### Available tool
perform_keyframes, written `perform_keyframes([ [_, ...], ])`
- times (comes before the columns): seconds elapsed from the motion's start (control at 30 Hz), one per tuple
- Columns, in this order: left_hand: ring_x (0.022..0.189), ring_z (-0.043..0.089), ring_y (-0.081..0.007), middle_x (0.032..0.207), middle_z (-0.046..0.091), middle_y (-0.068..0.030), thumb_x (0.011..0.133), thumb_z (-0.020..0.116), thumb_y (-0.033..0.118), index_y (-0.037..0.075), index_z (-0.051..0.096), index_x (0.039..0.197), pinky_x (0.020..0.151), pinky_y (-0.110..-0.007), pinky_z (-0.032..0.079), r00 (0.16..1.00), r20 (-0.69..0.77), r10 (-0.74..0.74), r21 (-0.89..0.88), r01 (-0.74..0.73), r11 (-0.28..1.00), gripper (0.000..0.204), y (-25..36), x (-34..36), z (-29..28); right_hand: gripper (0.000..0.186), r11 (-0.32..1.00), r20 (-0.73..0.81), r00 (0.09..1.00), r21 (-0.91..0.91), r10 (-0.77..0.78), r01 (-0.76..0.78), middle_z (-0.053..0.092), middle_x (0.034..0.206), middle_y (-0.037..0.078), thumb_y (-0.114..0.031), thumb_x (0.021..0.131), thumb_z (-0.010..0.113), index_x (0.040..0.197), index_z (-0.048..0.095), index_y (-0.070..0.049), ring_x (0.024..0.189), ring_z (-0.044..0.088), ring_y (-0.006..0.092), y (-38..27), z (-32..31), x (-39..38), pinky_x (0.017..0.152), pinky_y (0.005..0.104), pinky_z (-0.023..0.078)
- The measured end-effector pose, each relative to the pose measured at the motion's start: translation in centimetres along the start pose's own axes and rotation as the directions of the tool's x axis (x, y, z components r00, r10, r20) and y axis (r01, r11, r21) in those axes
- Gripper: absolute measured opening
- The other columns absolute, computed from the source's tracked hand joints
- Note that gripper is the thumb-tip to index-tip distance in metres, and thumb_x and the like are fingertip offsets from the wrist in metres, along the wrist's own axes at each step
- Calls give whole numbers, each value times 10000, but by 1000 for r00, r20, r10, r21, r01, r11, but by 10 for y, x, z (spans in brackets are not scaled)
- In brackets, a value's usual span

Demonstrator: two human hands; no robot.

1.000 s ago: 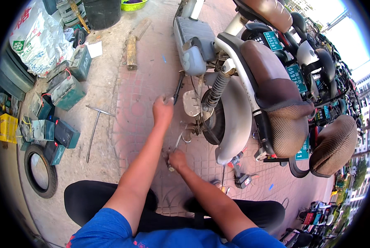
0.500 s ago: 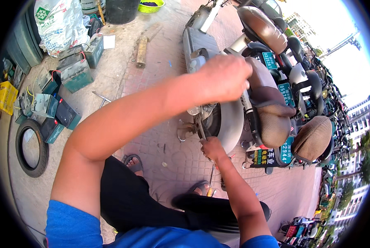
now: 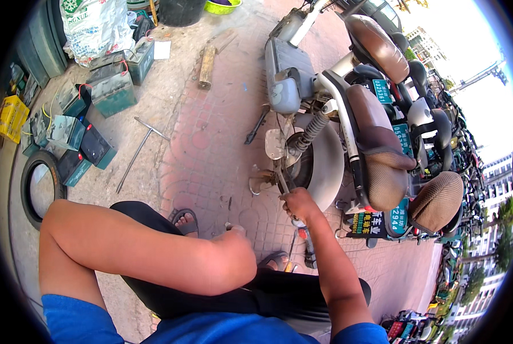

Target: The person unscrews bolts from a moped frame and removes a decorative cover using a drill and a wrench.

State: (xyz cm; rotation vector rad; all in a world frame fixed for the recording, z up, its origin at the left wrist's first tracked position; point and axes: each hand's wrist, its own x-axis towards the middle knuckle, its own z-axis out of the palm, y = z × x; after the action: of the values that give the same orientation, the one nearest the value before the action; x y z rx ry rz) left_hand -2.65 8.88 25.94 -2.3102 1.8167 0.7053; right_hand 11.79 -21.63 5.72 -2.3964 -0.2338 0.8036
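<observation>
My right hand (image 3: 300, 205) is closed round a long grey metal tool (image 3: 283, 182), whose far end reaches the hub area of the scooter's rear wheel (image 3: 327, 166). The tool's exact kind is unclear. My left hand (image 3: 233, 261) is low above my lap, bent at the wrist and closed; whatever its fingers hold is hidden. The pale electric scooter (image 3: 291, 86) stands in front of me, its shock absorber spring (image 3: 314, 133) and white frame tube showing. A silver plate-like part (image 3: 275, 143) sits beside the wheel.
A T-handle wrench (image 3: 142, 150) lies on the concrete at left, near several old batteries (image 3: 112, 94) and a loose tyre (image 3: 32, 200). A wooden block (image 3: 206, 67) lies beyond. Parked scooters (image 3: 377, 172) line the right. A yellow-handled tool (image 3: 289, 267) is near my foot.
My left hand has come down from above the scooter's rear to over my lap, uncovering the spring and frame. My right hand stays at the wheel with the tool.
</observation>
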Motion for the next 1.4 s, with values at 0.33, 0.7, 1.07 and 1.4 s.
perform_keyframes([
  [0.33, 923, 671, -277, 960, 699, -119, 849, 614, 157, -1, 665, 1105, 830, -420, 497, 982, -98, -159, -92, 150, 984, 305, -59, -4, 7, 224, 775, -186, 938, -621, -292, 118, 690, 873, 235, -218, 784, 712, 831, 709, 1, 804, 687, 408, -9, 88, 8, 736, 478, 557],
  [0.7, 921, 676, -290, 963, 688, -125, 832, 639, 135, -10, 644, 1099, 804, -402, 506, 969, -232, -87, -145, 54, 988, 304, -65, 13, 1, 284, 860, -188, 980, -509, -61, -44, 699, 902, 236, -258, 926, 561, 878, 706, -19, 835, 693, 422, 32, 189, 133, 712, 510, 560],
  [1.07, 914, 699, -338, 961, 709, -166, 828, 682, 155, -5, 646, 1104, 781, -456, 535, 996, 12, -92, -241, 92, 966, 320, -73, 10, 0, 233, 766, -310, 892, -640, -329, 60, 667, 836, 217, -186, 891, 641, 966, 690, 28, 787, 720, 372, -7, 103, 3, 671, 466, 572],
  [1.4, 913, 693, -383, 913, 712, -184, 867, 677, 189, -11, 640, 1100, 790, -494, 544, 995, -27, -98, -352, 82, 932, 309, -72, -3, -1, 248, 937, -169, 981, -348, -97, 33, 693, 814, 202, -197, 839, 685, 961, 711, 18, 721, 716, 336, -35, 48, -2, 670, 430, 583],
])
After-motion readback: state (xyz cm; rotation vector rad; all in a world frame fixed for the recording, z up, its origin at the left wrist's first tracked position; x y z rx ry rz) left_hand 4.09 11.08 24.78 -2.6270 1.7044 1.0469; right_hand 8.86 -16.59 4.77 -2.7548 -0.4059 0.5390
